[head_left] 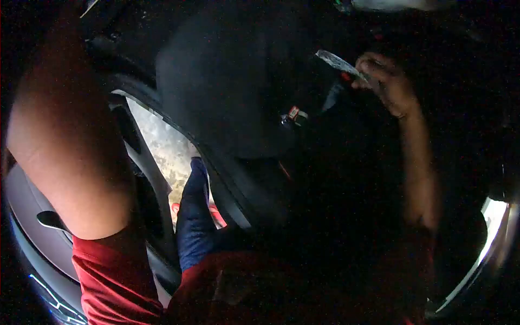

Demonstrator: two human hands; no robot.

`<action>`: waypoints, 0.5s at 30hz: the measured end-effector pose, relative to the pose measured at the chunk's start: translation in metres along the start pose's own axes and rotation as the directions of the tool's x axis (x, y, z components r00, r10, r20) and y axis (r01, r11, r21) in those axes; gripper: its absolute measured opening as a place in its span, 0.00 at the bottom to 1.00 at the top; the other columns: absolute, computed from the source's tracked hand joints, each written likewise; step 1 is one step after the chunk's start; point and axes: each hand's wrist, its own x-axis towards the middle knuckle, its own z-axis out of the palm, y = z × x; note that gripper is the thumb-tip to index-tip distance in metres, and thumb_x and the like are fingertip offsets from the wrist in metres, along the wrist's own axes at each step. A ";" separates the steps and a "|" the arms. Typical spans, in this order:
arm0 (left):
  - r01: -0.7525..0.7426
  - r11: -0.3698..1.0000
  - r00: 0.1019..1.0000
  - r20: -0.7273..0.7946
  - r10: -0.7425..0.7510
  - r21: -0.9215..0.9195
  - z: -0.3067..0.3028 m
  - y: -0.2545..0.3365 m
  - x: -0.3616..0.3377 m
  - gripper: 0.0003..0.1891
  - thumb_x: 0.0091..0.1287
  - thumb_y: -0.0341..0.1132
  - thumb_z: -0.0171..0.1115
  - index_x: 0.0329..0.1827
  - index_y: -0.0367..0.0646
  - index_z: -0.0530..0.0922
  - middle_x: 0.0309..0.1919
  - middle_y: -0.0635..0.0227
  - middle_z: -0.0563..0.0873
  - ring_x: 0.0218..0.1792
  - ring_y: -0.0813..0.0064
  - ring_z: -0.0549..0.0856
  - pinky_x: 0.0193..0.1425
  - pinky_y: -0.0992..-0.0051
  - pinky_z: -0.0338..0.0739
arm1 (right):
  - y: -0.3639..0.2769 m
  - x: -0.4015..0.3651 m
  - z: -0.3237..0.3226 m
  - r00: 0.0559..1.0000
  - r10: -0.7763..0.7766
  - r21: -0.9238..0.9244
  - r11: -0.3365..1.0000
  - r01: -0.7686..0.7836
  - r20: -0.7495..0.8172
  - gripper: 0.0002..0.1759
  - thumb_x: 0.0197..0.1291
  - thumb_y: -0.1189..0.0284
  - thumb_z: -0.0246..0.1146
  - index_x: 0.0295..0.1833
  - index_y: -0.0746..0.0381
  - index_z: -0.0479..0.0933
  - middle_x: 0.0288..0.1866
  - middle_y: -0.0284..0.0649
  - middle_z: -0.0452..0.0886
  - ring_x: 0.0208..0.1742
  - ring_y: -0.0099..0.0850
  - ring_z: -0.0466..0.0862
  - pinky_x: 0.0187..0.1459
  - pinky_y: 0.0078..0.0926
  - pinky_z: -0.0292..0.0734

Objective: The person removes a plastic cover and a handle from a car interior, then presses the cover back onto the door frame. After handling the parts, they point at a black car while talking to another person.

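At the upper right, my right hand (385, 81) has its fingers closed on a thin, light-coloured flat object (337, 60), which points up and to the left. My left arm reaches up along the left side, and its hand is not visible in the dark upper left. Below and left of my right hand, a small red and white item (294, 112) lies near the dark seat (222, 81).
An open car door (40, 211) stands at the left, with its handle near my left arm. The door sill (216, 179) runs diagonally beside my leg. Pale ground (160, 141) shows through the opening. Much of the right side is too dark to make out.
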 end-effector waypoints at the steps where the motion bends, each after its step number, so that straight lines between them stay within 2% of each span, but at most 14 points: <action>1: -0.003 1.000 1.000 0.002 0.003 0.001 0.000 0.000 0.000 0.19 0.81 0.23 0.59 0.71 0.38 0.86 0.63 0.50 0.93 0.63 0.57 0.92 0.66 0.62 0.86 | 0.003 0.000 0.003 0.999 0.032 0.111 0.993 -0.036 0.035 0.14 0.76 0.63 0.67 0.55 0.62 0.86 0.39 0.34 0.85 0.40 0.30 0.85 0.45 0.32 0.81; 2: -0.003 1.000 1.000 0.000 0.003 0.005 0.000 -0.001 0.000 0.19 0.81 0.23 0.59 0.71 0.38 0.87 0.63 0.49 0.93 0.63 0.57 0.92 0.66 0.62 0.86 | 0.006 0.002 0.007 0.995 0.061 0.217 0.973 -0.076 0.074 0.15 0.75 0.63 0.68 0.56 0.63 0.86 0.38 0.34 0.85 0.40 0.29 0.85 0.45 0.31 0.80; 9: -0.002 1.000 1.000 -0.008 0.002 0.014 -0.001 -0.002 0.002 0.18 0.81 0.23 0.59 0.70 0.38 0.87 0.62 0.49 0.93 0.62 0.57 0.93 0.66 0.62 0.86 | 0.010 0.000 0.024 0.962 0.046 0.258 0.959 -0.118 0.270 0.16 0.74 0.63 0.67 0.57 0.63 0.86 0.43 0.34 0.86 0.40 0.29 0.85 0.47 0.30 0.81; 11: -0.003 1.000 1.000 -0.006 0.003 0.013 -0.001 -0.002 0.002 0.18 0.81 0.24 0.59 0.70 0.38 0.87 0.62 0.49 0.93 0.62 0.57 0.93 0.66 0.62 0.86 | 0.014 -0.001 0.021 0.989 0.034 0.068 0.997 -0.044 0.143 0.16 0.77 0.63 0.66 0.60 0.62 0.86 0.43 0.33 0.85 0.42 0.29 0.85 0.50 0.31 0.82; 12: -0.004 1.000 1.000 -0.005 0.004 0.012 0.000 -0.002 0.002 0.18 0.81 0.24 0.59 0.70 0.38 0.87 0.62 0.49 0.93 0.62 0.57 0.93 0.66 0.62 0.86 | 0.022 0.003 0.011 0.989 0.036 0.068 0.997 -0.046 0.141 0.16 0.77 0.63 0.66 0.60 0.62 0.86 0.43 0.33 0.85 0.42 0.29 0.85 0.50 0.31 0.82; 13: -0.004 1.000 1.000 -0.004 0.004 0.010 -0.001 -0.001 0.002 0.18 0.81 0.24 0.59 0.70 0.38 0.87 0.62 0.49 0.93 0.62 0.57 0.93 0.65 0.62 0.86 | 0.032 0.011 -0.006 0.991 -0.005 -0.201 0.979 0.032 0.133 0.16 0.78 0.65 0.64 0.61 0.62 0.87 0.44 0.36 0.87 0.45 0.31 0.87 0.52 0.34 0.83; 14: -0.002 1.000 1.000 -0.002 0.002 0.009 -0.001 -0.001 0.001 0.18 0.81 0.24 0.60 0.70 0.38 0.87 0.62 0.49 0.93 0.62 0.57 0.93 0.65 0.62 0.86 | 0.042 0.016 -0.020 0.989 -0.046 -0.456 0.884 0.105 0.138 0.16 0.78 0.66 0.63 0.62 0.61 0.87 0.46 0.40 0.89 0.47 0.34 0.89 0.55 0.36 0.84; 15: -0.004 1.000 1.000 -0.004 0.005 0.010 -0.002 -0.001 0.001 0.18 0.81 0.24 0.60 0.70 0.38 0.87 0.62 0.49 0.93 0.62 0.57 0.93 0.65 0.62 0.86 | 0.048 0.017 -0.031 0.989 -0.044 -0.457 0.883 0.103 0.139 0.16 0.78 0.66 0.63 0.62 0.61 0.87 0.46 0.40 0.89 0.47 0.34 0.89 0.55 0.36 0.84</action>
